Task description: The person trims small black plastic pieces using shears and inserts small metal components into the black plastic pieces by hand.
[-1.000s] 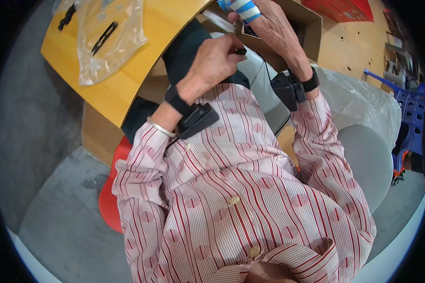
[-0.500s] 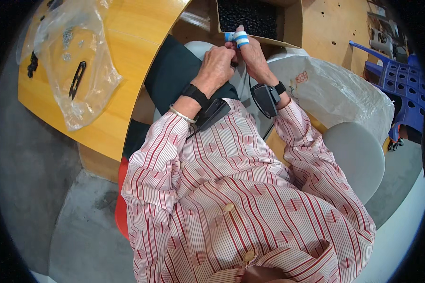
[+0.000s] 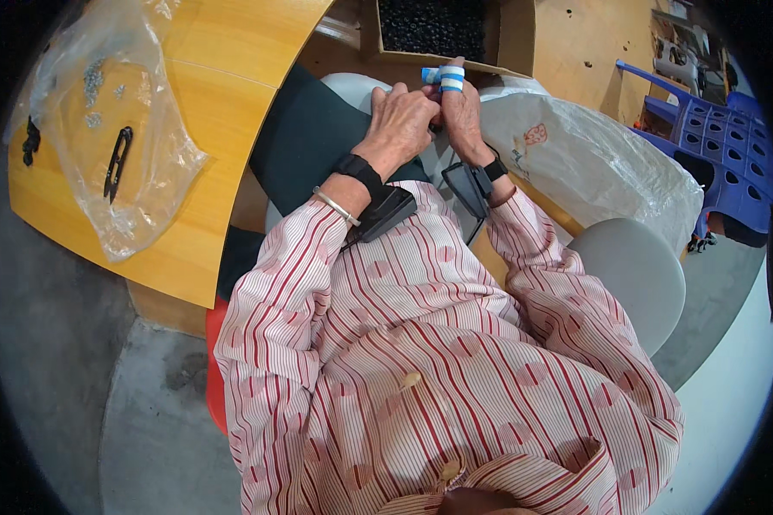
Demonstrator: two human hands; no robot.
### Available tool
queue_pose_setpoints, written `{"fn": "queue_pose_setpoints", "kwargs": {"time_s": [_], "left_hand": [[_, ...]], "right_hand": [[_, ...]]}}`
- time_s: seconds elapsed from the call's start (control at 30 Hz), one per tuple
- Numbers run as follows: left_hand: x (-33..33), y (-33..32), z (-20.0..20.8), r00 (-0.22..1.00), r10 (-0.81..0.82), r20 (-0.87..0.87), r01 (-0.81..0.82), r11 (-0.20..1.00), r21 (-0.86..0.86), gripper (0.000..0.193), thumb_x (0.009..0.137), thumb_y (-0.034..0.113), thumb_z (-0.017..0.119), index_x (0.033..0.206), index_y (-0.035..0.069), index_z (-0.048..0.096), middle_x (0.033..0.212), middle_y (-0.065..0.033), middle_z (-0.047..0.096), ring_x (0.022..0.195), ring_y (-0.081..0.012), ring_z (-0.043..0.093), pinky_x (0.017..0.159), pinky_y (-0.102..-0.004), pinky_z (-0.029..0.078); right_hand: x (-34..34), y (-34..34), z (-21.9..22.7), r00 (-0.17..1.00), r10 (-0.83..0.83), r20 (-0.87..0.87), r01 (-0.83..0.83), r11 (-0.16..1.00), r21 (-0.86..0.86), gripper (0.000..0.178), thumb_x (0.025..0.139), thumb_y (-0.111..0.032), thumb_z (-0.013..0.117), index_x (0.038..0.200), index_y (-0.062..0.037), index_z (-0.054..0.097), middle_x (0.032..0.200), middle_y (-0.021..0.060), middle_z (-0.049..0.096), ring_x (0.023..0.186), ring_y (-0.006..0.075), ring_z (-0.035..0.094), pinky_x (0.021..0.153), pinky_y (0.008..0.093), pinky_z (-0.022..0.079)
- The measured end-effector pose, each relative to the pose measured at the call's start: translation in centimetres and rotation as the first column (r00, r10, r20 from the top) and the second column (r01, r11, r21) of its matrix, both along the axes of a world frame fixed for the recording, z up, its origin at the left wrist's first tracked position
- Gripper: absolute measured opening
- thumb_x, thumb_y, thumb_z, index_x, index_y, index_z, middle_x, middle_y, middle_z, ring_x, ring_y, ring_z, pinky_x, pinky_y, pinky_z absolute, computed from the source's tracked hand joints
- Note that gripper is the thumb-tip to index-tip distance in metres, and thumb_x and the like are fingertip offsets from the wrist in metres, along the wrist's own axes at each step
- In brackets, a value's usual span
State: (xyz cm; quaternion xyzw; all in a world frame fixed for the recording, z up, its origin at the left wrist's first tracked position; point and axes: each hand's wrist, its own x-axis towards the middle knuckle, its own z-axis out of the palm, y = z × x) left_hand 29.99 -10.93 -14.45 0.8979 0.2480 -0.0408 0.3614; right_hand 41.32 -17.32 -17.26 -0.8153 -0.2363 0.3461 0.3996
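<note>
My left hand (image 3: 397, 122) and my right hand (image 3: 464, 116) meet above my lap, just in front of an open cardboard box (image 3: 517, 39). The left one's fingers are curled in toward the right. Blue-and-white tape (image 3: 451, 79) wraps digits of my right hand, which is closed too. Something small and dark shows between the two hands, mostly hidden by the fingers, so its kind is not visible. Small black pieces (image 3: 434, 26) fill the box. Each wrist wears a black strap with a dark device.
A yellow table (image 3: 223, 43) at left bears a clear plastic bag (image 3: 159, 172), small metallic parts (image 3: 93, 81) and black thread snips (image 3: 118, 163). At right are a whitish plastic sack (image 3: 593, 154), a round grey stool seat (image 3: 631, 270) and a blue plastic chair (image 3: 721, 154).
The whole view has shifted, with table and box appearing farther left. Both hands stay together; the right hand has turned slightly, and its taped digits show at a different angle.
</note>
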Motion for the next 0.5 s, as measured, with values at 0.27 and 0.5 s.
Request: {"fn": "queue_pose_setpoints", "kwargs": {"time_s": [0.27,0.5], "left_hand": [[0.5,-0.9,-1.0,0.997,-0.031,0.072,0.025,0.996,0.081,0.016,0.068,0.009,0.069,0.083,0.015,0.072,0.081,-0.0044,0.063,0.085,-0.0229,0.052,0.075,-0.041,0.032],[0.3,-1.0,-1.1,0.999,-0.041,0.034,0.038,0.995,0.091,0.013,0.069,0.006,0.066,0.081,0.011,0.07,0.082,-0.0053,0.063,0.086,-0.023,0.052,0.076,-0.0408,0.033]], "right_hand": [[0.0,-2.2,-2.1,0.947,0.034,0.319,-0.019,0.998,-0.052,0.039,0.091,-0.033,0.043,0.073,-0.0028,0.061,0.066,0.0156,0.064,0.061,0.0339,0.063,0.055,0.0439,0.047],[-1.0,-2.0,-2.0,0.923,0.007,0.384,0.057,0.986,-0.155,0.033,0.09,-0.029,0.047,0.075,-0.0036,0.06,0.07,0.0189,0.064,0.069,0.0397,0.062,0.061,0.0492,0.046]]}}
